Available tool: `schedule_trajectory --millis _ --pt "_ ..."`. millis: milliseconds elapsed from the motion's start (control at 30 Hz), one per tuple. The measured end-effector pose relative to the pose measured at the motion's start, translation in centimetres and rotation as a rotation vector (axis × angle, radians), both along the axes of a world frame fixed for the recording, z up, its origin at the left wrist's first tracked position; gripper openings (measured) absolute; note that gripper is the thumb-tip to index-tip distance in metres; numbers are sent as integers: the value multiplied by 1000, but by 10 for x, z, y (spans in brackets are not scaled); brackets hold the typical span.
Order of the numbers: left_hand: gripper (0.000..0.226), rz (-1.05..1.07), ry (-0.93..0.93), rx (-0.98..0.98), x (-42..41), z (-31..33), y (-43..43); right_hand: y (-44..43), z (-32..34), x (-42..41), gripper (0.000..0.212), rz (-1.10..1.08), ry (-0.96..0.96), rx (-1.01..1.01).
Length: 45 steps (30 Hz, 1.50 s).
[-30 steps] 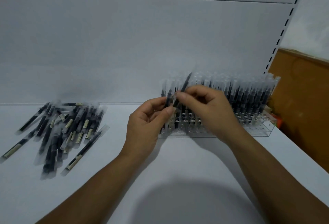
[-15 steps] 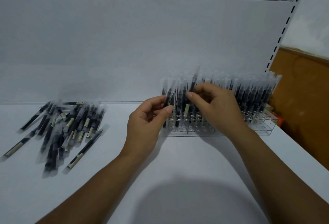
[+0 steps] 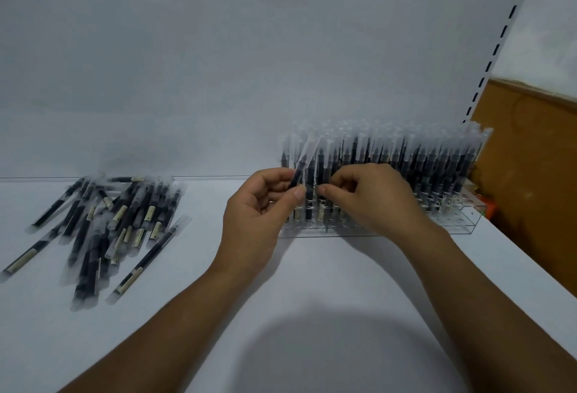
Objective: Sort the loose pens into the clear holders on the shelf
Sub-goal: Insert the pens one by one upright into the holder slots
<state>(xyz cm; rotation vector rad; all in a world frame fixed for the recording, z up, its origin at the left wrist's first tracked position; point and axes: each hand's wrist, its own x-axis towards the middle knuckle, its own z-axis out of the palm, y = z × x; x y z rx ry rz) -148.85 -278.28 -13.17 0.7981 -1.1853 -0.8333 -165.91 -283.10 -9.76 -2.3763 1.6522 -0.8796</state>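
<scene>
At clear acrylic holder point(image 3: 465, 230): L hand point(image 3: 253, 214) pinched black sleeved pen point(image 3: 300, 167); R hand point(image 3: 371, 202) pinched racked pen point(image 3: 322, 167).
Feel: light, slick; we favoured mid-barrel.

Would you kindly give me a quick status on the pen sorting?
Left hand grips a tilted pen. Right hand pinches an upright pen in the clear holder. Loose pile lies at left. Free slots at holder's right end.

Dim bluish light, soft focus, broad shadow on shelf point(image 3: 312, 361), wide-angle bending edges
</scene>
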Motion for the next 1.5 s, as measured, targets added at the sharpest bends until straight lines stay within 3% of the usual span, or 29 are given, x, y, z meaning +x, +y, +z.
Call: schedule_trajectory --millis 133,333,533,700,833,933,1033,1233,1500 --pt "21 13 -4 -7 0 1 1 3 10 -11 29 6 -65 -30" --pt "22 27 -94 -19 0 1 2 15 13 2 7 460 -484 175" --pt "22 64 -192 -73 2 2 5 19 8 15 10 451 -669 116" --pt "27 262 -469 -220 3 3 7 20 11 15 9 429 -821 91" --pt "38 351 -449 -62 9 3 6 17 20 2 7 307 -919 -39" --pt "53 261 -420 229 11 -1 4 11 23 -7 5 186 -903 -201" --pt "54 194 -364 360 9 -5 0 6 20 -9 7 139 -827 -250" --pt "42 79 -132 402 3 0 -3 -1 9 -10 12 147 -617 -195" --pt "48 124 -186 389 7 -2 -3 -5 6 -14 20 51 -276 -66"
